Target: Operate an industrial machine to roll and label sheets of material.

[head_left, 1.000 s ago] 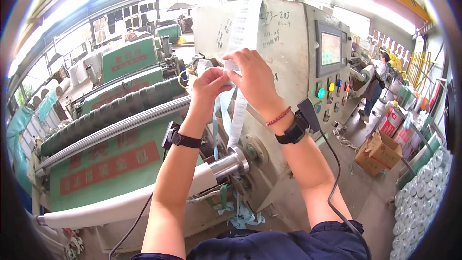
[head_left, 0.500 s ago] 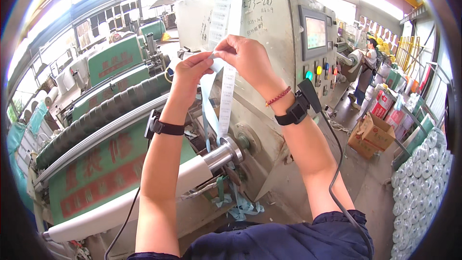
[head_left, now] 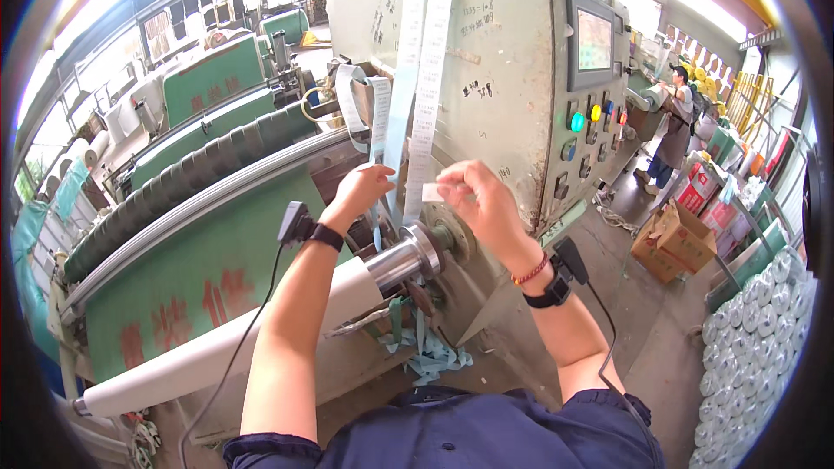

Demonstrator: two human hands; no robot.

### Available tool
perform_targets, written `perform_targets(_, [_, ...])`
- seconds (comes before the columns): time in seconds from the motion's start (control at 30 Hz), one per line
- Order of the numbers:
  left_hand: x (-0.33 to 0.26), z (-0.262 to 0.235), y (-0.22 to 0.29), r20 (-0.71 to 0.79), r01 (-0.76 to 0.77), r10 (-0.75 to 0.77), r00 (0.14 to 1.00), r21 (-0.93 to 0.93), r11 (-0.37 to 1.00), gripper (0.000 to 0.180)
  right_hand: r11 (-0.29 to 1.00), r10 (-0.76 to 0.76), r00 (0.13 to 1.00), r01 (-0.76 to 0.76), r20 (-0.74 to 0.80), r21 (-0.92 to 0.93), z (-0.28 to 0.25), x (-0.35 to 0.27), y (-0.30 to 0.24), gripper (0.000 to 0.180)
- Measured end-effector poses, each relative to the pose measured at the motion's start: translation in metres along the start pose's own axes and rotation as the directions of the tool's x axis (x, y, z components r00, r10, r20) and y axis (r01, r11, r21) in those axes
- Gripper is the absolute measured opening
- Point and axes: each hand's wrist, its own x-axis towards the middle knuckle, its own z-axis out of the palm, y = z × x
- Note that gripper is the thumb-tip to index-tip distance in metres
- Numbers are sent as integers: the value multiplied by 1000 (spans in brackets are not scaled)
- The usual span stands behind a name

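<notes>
Long pale-blue strips carrying rows of small white printed labels hang in front of the machine's cabinet; one label strip point(head_left: 426, 95) runs down between my hands. My left hand point(head_left: 358, 193) is closed, thumb against fingers, on the edge of the strip just left of it, its fingertips partly hiding the hold. To the right, my right hand point(head_left: 483, 208) pinches a small white label point(head_left: 433, 193) with thumb and forefinger, the other fingers loosely curled. The label is apart from the strip's lower end or in front of it; I cannot tell which.
Below my hands lies a white roller point(head_left: 226, 339) with a shiny metal shaft end point(head_left: 408, 259). Green printed sheeting point(head_left: 174, 295) spans the machine at left. A control panel point(head_left: 594, 43) with buttons is at right, beyond it a cardboard box point(head_left: 673, 243), wrapped rolls point(head_left: 756, 339) and a person point(head_left: 673, 126).
Both hands have come down and moved apart from their joint pinch higher up. My right hand now holds a separate white label; the strips hang straighter, with a loop at the left.
</notes>
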Motion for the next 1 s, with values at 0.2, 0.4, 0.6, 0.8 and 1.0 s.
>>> perform_targets(0.2, [22,53,-13,247,214,-173,953,-150,965,44,995,-44,997,49,62,-87,-2,-27,19,30])
perform_targets(0.4, [2,25,31,248,331,-250,936,-384,862,20,940,-130,972,183,194,-288,-3,-36,20,45])
perform_targets(0.6, [-31,-9,77,138,143,-41,990,-914,380,21,877,-260,936,331,237,-348,12,-15,10,58])
perform_targets(0.8, [-41,-34,85,38,31,6,999,-890,455,23,933,-283,939,317,194,-173,22,2,10,67])
perform_targets(1.0, [-34,-35,51,88,83,-4,996,-920,384,26,983,-177,949,185,261,-6,8,2,20,77])
